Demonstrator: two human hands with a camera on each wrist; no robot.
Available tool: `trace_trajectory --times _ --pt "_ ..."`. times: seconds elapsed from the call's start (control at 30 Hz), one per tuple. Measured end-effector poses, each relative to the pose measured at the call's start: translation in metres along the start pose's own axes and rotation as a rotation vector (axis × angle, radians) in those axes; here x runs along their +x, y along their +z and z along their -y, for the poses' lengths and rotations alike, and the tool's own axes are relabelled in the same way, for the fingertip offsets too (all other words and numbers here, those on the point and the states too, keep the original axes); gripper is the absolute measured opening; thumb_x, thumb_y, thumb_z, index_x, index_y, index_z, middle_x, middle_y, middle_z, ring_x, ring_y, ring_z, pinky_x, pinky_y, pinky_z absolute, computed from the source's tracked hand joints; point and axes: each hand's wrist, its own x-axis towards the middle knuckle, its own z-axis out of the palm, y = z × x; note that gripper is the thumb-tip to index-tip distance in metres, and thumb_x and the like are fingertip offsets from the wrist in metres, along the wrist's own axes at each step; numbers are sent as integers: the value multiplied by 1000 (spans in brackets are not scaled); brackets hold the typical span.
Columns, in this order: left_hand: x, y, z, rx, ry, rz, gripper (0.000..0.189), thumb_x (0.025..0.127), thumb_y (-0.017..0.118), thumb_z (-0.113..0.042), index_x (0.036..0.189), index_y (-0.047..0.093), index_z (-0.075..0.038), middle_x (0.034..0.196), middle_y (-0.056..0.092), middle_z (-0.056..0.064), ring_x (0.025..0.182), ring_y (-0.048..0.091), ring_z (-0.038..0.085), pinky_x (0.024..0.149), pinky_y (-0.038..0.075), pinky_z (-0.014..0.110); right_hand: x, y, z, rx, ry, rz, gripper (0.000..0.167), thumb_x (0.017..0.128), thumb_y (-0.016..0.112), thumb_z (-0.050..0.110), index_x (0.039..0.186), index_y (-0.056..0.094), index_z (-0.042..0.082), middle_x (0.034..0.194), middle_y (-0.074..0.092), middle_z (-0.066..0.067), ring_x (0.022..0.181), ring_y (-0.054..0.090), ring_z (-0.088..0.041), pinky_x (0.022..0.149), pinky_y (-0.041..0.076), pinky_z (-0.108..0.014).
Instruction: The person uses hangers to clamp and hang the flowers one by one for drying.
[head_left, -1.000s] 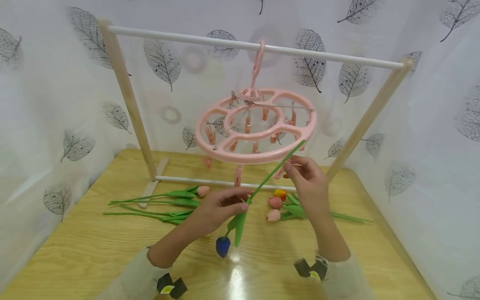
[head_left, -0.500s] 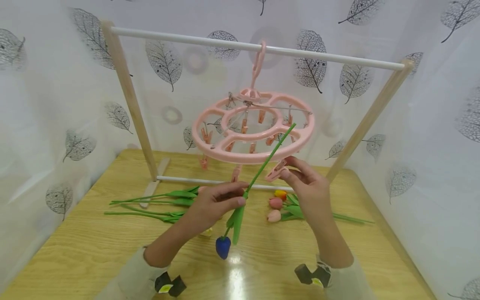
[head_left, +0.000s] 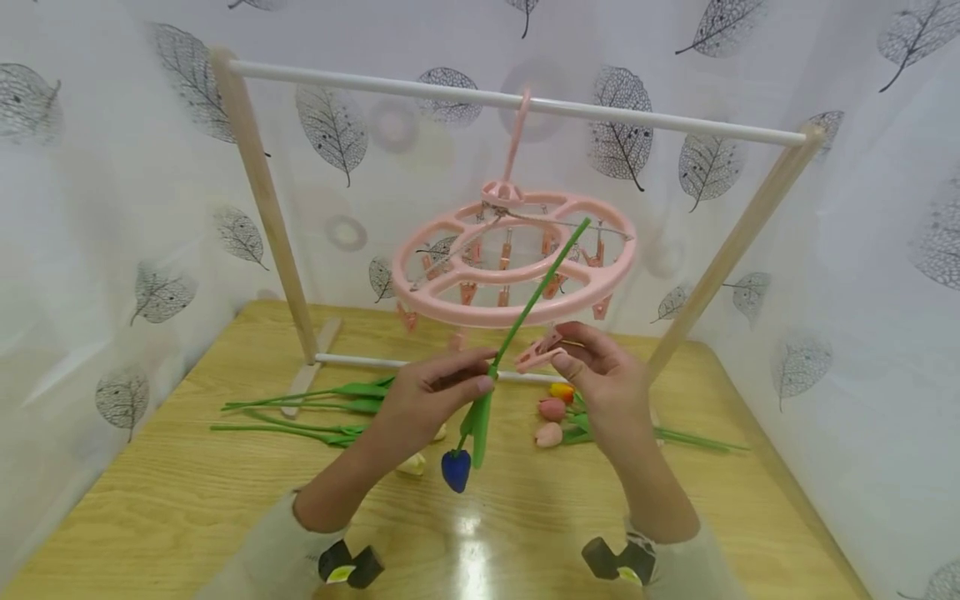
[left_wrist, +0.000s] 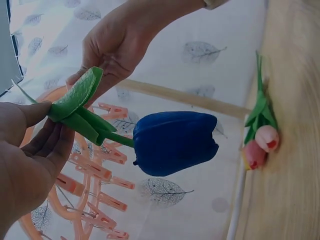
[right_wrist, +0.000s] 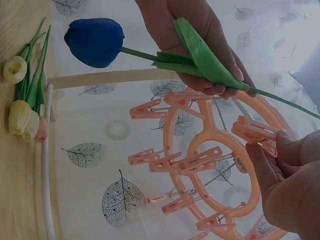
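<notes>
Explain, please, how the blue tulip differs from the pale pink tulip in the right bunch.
The blue tulip is held in the air; the pale pink tulip lies on the table. The blue tulip slants head-down, while the pale pink tulip points its head left in the head view. Both have green leaves.

Left hand (head_left: 422, 406) pinches; right hand (head_left: 609, 385) pinches nearby; both forearms (head_left: 337, 492) reach forward.

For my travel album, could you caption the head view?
Left hand holds a blue tulip, bloom down; right hand pinches a pink clothespin.
</notes>
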Motion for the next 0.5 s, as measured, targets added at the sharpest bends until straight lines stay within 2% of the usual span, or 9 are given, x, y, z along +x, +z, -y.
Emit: trace_trajectory --times 0.13,0.23,0.33,0.5 --pt "1 5 1 -25 19 -8 35 97 69 -21 132 68 -20 118 66 7 105 68 19 86 59 27 -1 5 0 57 -14 -34 25 95 66 0 119 63 -10 103 74 4 101 72 -11 91 57 -25" --pt "2 9 3 -44 39 -1 35 98 68 -18 132 68 -18 119 65 10 106 67 19 87 59 26 -3 8 -1 112 -25 -51 19 95 66 0 113 66 -8 99 75 2 98 72 -12 92 57 -28" --pt "2 11 4 -51 53 10 35 98 67 -17 133 67 -17 121 66 11 107 67 18 88 58 27 -5 12 -1 168 -25 -72 13 94 66 -3 106 70 0 98 75 1 94 72 -12 90 58 -26" --pt "1 12 4 -55 68 25 36 99 66 -15 135 66 -16 123 67 8 110 67 19 89 58 28 -7 16 -1 215 -8 -79 18 94 66 -3 102 72 11 99 75 0 93 72 -11 88 58 -23"
